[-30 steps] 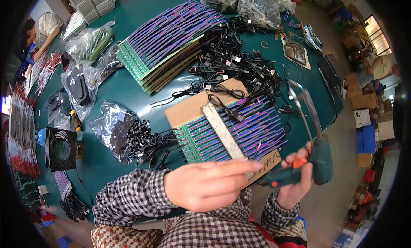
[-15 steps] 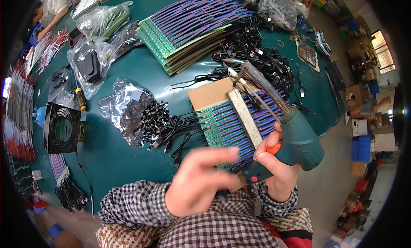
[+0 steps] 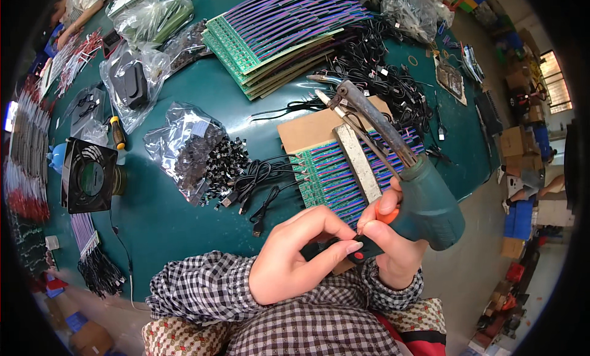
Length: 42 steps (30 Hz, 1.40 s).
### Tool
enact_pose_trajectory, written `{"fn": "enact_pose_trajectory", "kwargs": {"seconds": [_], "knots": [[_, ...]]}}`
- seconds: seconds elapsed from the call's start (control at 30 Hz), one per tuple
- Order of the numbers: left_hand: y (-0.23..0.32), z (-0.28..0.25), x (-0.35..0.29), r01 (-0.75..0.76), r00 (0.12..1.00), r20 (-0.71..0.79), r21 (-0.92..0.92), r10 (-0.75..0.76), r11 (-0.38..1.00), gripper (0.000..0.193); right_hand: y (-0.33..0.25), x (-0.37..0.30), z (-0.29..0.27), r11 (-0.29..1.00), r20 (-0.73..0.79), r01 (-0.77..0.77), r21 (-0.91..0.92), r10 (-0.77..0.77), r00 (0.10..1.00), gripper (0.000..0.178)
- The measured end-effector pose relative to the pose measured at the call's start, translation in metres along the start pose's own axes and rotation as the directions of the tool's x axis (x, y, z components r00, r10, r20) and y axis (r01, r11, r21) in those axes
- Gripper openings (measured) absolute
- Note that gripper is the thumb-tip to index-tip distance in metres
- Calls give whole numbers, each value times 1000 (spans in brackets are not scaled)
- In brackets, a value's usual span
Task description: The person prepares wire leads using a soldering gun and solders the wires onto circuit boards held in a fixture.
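Observation:
My right hand (image 3: 402,251) is wrapped around a green soldering gun (image 3: 430,205) with an orange trigger; its metal barrel and tip point away to the upper left. In front of the gun's dark base, the thumb and forefinger of my left hand (image 3: 298,258) pinch together beside the right fingertips. Something small and dark lies at the pinch, too hidden to name. Beneath the gun a green circuit board panel (image 3: 313,178) carries rows of purple, blue and black wires. Across that panel rests a pale, worn metal bar (image 3: 356,162).
Left of the panel lie black USB cables (image 3: 252,181) and an opened plastic bag (image 3: 184,147) of small black connectors. Behind stands a stack of wired boards (image 3: 276,43). A black fan (image 3: 92,178) and a screwdriver (image 3: 117,133) are at left. Someone's arm (image 3: 83,21) shows far left.
My left hand, blurred before, has come right and its thumb and forefinger have closed near the right fingertips. My right hand keeps the soldering gun. The view has shifted slightly.

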<state>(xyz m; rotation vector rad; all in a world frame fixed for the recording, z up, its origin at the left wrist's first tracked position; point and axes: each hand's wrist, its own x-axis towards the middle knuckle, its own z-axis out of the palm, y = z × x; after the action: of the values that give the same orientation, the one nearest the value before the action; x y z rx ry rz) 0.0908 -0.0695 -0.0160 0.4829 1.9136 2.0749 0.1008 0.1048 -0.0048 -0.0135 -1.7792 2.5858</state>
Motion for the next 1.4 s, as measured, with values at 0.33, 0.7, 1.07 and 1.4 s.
{"fn": "enact_pose_trajectory", "kwargs": {"seconds": [0.33, 0.7, 1.07, 1.4], "knots": [[-2, 12, 2, -133, 967, -146, 414, 210, 901, 18, -2, -11, 1, 917, -185, -206, -341, 150, 971, 55], [-14, 12, 2, 3, 978, -207, 45, 7, 999, 11, 7, -23, -5, 945, -163, -163, -285, 120, 979, 53], [-11, 1, 0, -6, 999, -47, 106, 11, 994, 16, 6, -24, -4, 948, -178, -225, -225, 187, 966, 52], [-8, -1, -1, 84, 992, -102, 146, -69, 986, 13, 13, -24, 0, 969, -236, -205, -136, 170, 957, 52]]}}
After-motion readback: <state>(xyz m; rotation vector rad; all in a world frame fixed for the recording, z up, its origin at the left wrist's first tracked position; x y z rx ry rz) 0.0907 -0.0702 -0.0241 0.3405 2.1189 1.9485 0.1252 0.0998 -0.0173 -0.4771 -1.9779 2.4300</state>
